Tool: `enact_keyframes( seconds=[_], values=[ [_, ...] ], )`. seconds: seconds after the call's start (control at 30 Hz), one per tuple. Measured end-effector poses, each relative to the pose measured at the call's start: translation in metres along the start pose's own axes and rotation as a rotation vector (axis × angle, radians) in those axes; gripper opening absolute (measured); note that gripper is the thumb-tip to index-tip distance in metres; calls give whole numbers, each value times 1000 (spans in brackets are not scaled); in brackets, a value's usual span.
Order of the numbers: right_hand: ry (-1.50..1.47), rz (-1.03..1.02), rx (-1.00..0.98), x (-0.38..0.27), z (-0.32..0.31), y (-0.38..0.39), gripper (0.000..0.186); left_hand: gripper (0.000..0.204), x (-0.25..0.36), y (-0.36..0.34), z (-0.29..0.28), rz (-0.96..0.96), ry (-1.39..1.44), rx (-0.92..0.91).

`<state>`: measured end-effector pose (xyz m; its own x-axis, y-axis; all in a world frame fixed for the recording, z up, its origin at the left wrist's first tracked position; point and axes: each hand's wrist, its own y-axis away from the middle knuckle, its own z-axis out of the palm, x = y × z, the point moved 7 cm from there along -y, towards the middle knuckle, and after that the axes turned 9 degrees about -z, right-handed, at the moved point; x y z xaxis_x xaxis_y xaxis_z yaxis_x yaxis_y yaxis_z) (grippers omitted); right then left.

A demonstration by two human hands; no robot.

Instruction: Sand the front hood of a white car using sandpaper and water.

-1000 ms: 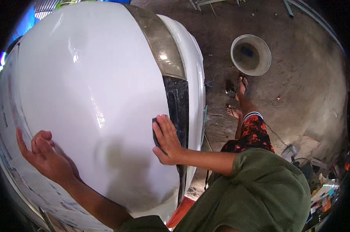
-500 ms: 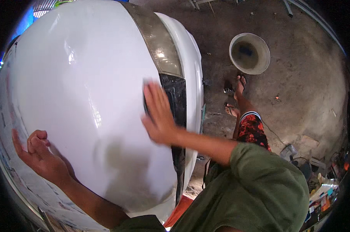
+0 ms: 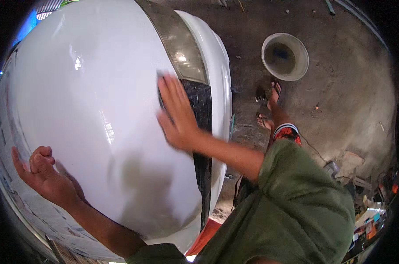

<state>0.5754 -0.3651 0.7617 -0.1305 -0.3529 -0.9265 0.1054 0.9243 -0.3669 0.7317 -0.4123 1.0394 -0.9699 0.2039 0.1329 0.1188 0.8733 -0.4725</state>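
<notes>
The white car hood (image 3: pixel 94 97) fills the left half of the view, glossy, with dull shadowed patches near me. My right hand (image 3: pixel 178 116) lies flat on its front edge, beside the headlight (image 3: pixel 182 53) and the black grille (image 3: pixel 201 110). Its fingers are stretched and the thumb stands apart. From under the fingertips peeks the edge of a dark thin sheet (image 3: pixel 160 75); the rest is hidden beneath the hand. At the hood's left side my left hand (image 3: pixel 45 178) is turned partly up, one finger extended and others loosely bent, with nothing visible in it.
A round pale bucket (image 3: pixel 306 59) of murky water, with something blue in it, stands on the bare floor (image 3: pixel 353 101) beyond my sandalled feet (image 3: pixel 272 99). Printed paper (image 3: pixel 5 145) covers the area along the hood's left edge. Assorted clutter (image 3: pixel 369 226) lies at the lower right.
My right hand has slid slightly up and left along the hood, and the dark sheet's edge has moved with it. My left hand stays almost where it was.
</notes>
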Motion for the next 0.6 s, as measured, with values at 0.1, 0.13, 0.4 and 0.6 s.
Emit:
enact_keyframes(
  seconds=[0.1, 0.13, 0.4, 0.6],
  values=[
    [-48, -7, -88, -28, 24, 70, 74, 53, 4, -2, -14, -35, -53, 39],
    [-22, -27, -82, -24, 21, 71, 75, 53, 1, 0, -5, -62, -17, 34],
    [-33, -32, 62, 6, -9, -123, 64, 52, 4, -5, -4, -53, 52, 3],
    [-13, -202, -43, -28, 22, 30, 68, 45, 2, 0, -3, -193, 106, 82]
  ],
)
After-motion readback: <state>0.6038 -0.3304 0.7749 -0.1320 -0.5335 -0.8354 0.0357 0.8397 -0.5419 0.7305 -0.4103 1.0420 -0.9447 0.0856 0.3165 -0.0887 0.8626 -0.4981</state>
